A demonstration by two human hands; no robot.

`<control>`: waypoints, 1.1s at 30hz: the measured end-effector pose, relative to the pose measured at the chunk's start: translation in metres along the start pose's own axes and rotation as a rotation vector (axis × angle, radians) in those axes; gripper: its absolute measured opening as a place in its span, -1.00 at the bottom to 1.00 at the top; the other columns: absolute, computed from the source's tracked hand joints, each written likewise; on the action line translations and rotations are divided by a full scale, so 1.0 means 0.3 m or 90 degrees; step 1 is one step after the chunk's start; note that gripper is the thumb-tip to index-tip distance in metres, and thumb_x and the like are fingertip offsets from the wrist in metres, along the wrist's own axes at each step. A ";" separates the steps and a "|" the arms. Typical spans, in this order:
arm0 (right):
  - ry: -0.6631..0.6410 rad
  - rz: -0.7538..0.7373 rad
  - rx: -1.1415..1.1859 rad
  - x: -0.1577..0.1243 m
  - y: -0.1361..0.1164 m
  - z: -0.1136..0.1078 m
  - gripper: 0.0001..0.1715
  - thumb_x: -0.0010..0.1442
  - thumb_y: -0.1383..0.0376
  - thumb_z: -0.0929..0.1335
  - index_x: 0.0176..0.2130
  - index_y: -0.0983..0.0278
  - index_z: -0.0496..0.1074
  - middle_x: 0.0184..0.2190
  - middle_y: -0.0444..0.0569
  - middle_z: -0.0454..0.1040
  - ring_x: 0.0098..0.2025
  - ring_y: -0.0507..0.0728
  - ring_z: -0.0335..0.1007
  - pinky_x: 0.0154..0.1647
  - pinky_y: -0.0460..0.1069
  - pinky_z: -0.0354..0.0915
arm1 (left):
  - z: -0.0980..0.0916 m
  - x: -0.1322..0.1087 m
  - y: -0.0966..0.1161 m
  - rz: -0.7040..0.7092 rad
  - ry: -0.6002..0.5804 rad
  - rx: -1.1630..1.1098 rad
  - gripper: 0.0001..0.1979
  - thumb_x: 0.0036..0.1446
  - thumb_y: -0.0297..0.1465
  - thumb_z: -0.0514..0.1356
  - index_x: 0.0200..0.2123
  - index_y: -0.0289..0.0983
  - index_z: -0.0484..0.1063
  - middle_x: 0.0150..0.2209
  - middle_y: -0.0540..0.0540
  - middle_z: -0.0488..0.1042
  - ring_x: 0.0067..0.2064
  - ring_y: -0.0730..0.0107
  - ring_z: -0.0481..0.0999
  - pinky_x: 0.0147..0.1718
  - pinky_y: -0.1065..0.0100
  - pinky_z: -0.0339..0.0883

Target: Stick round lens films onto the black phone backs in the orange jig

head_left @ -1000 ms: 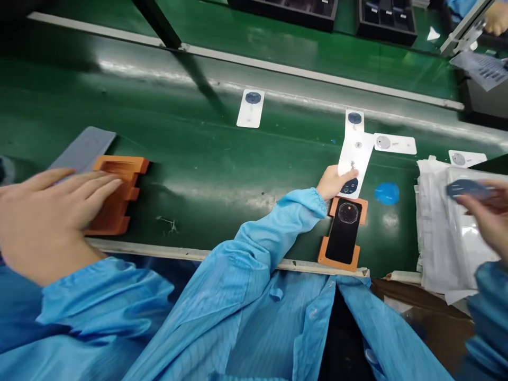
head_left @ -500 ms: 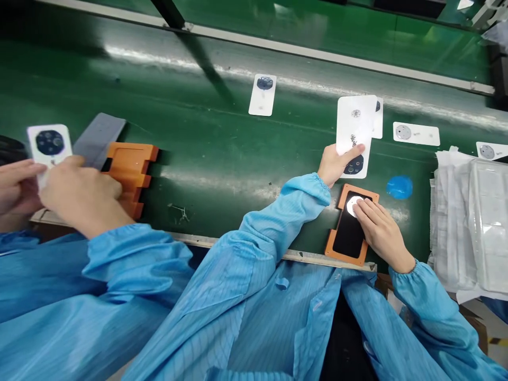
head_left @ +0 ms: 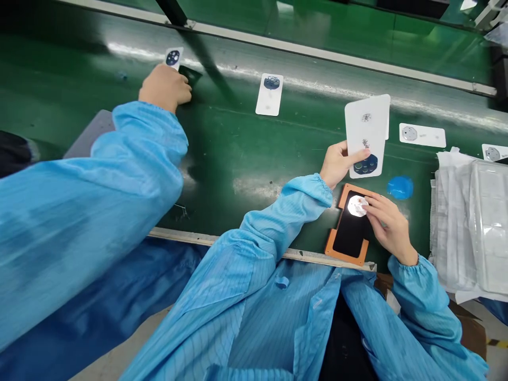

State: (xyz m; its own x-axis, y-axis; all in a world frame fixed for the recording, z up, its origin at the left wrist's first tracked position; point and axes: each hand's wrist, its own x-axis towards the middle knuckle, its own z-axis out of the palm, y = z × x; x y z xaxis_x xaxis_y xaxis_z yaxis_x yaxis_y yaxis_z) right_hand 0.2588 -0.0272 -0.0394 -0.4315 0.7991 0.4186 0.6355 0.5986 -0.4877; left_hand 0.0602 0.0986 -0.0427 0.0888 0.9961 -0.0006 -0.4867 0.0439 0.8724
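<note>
Our right hand point(head_left: 388, 225) pinches a white disc point(head_left: 356, 206) against the black panel point(head_left: 349, 238) seated snug in the orange jig point(head_left: 344, 257), which steadies it, while our left hand point(head_left: 336, 165) grips a card point(head_left: 367, 132) held up just beyond the jig, and a co-worker's hand point(head_left: 164, 87) rests far left of it.

co-worker's hand point(head_left: 164, 87) away from orange fixture, now across belt point(head_left: 238, 153) (by a card point(head_left: 173, 57))
</note>
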 end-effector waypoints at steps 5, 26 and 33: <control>0.253 0.255 0.089 0.124 -0.073 -0.014 -0.82 0.34 0.21 0.42 -0.08 0.22 0.55 -0.19 0.00 0.62 -0.20 0.15 0.63 -0.17 0.08 0.60 | 0.050 -0.062 -0.002 0.018 -0.028 0.063 -0.53 -0.06 -0.08 0.52 -0.21 -0.33 0.68 -0.15 -0.16 0.70 -0.08 0.15 0.67 -0.03 0.22 0.51; 0.418 0.262 0.081 0.248 -0.051 0.043 -0.80 0.29 0.17 0.45 -0.29 0.25 0.55 -0.29 -0.04 0.52 -0.25 0.09 0.53 -0.24 0.02 0.55 | 0.089 -0.139 -0.051 0.125 -0.092 0.199 -0.46 0.26 0.09 0.24 -0.07 -0.28 0.61 -0.12 -0.16 0.62 -0.07 0.21 0.61 -0.11 0.27 0.50; 0.425 0.258 0.075 0.256 -0.050 0.047 -0.83 0.29 0.20 0.42 -0.26 0.26 0.55 -0.27 -0.03 0.53 -0.23 0.10 0.54 -0.22 0.02 0.55 | 0.094 -0.144 -0.026 0.211 -0.105 0.238 -0.56 0.33 0.00 0.22 -0.08 -0.26 0.61 -0.12 -0.15 0.63 -0.05 0.26 0.61 -0.04 0.29 0.48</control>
State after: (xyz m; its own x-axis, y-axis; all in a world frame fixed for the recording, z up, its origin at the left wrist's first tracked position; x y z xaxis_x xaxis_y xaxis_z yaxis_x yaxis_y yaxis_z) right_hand 0.2073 0.0259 -0.0107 0.3180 0.7763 0.5443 0.5731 0.2999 -0.7627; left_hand 0.0848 0.0532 -0.0358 0.1330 0.9252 0.3554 -0.1705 -0.3318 0.9278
